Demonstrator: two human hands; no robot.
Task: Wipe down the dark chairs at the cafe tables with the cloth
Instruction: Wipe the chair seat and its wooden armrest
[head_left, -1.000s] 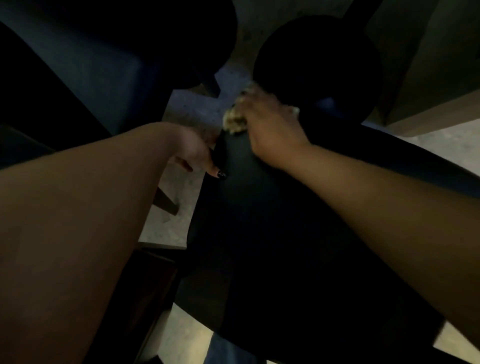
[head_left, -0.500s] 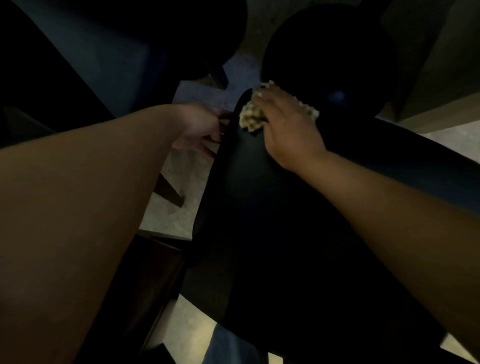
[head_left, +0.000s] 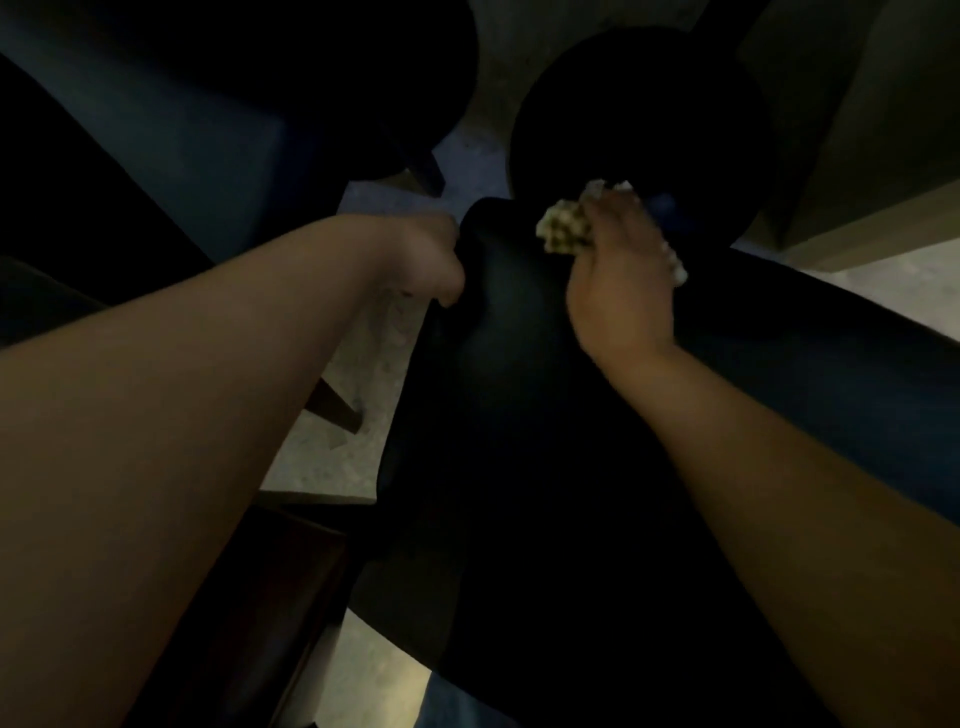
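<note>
Right hand (head_left: 621, 280) presses cloth (head_left: 563, 234) on dark chair (head_left: 498, 415); left hand (head_left: 428, 260) grips edge.

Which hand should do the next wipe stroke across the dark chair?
Right. The right hand already holds the cloth against the chair; the left hand only grips its edge.

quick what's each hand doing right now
Left hand: fingers curled round the edge of the dark chair, holding it.
Right hand: holding the cloth against the chair.
</note>
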